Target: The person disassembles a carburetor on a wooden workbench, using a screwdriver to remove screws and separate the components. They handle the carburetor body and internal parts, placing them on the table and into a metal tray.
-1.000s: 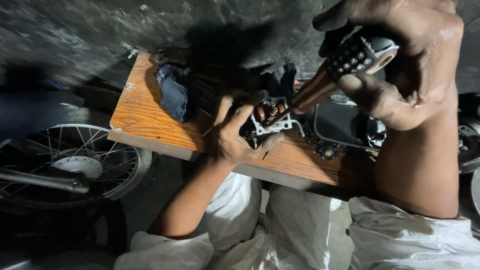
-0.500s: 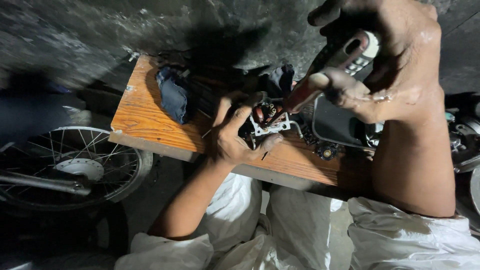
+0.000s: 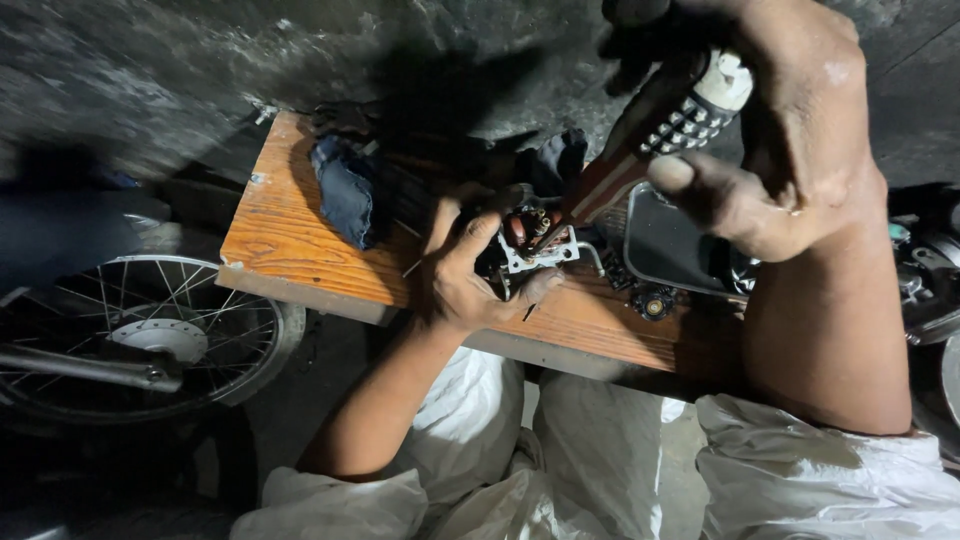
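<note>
Two hands clamped | right hand (image 3: 790, 140) raised screwdriver (image 3: 640, 160) higher | left hand (image 3: 470, 270) unmoved on part (image 3: 530, 245)

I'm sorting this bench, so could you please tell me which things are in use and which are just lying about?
In use:
left hand, gripping the small metal part
right hand, holding the screwdriver down into that part

Lying about:
dark blue cloth
small round black piece
spoked wheel beside the wooden board

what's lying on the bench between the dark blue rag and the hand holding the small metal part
Head view: a bare strip of the wooden bench separates the dark blue rag from the left hand, which grips the small metal part; further back is too shadowed to tell.
</note>
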